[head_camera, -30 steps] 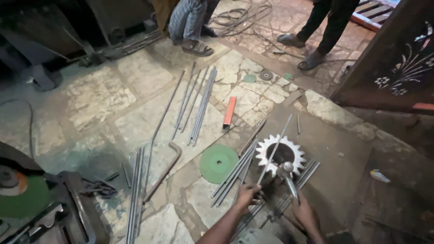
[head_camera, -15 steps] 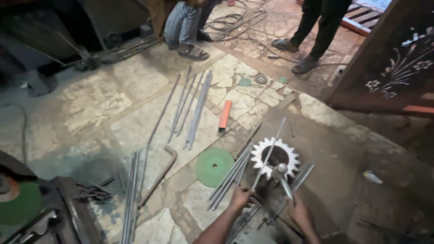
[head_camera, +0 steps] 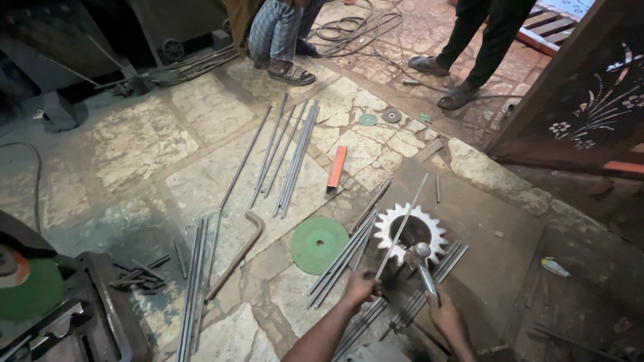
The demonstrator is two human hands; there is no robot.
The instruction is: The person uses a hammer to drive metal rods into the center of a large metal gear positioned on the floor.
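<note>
My left hand (head_camera: 361,287) grips the near end of a thin steel rod (head_camera: 405,217) that slants up across a large toothed gear wheel (head_camera: 410,231) lying flat on a brown metal plate (head_camera: 496,221). My right hand (head_camera: 446,316) holds the handle of a hammer, whose metal head (head_camera: 416,254) rests over the gear's near rim, touching the rod. More thin rods (head_camera: 345,258) lie bundled under and beside the gear.
A green cutting disc (head_camera: 319,244) lies left of the gear. Long rods (head_camera: 290,158), a bent bar (head_camera: 236,255) and an orange piece (head_camera: 336,169) lie on the stone floor. A cut-off saw with a green disc (head_camera: 30,291) stands at bottom left. Two people's legs (head_camera: 463,47) stand beyond.
The view has shifted slightly; both hands stay at the gear, with the hammer head moved down onto the rod at the gear's near rim.
</note>
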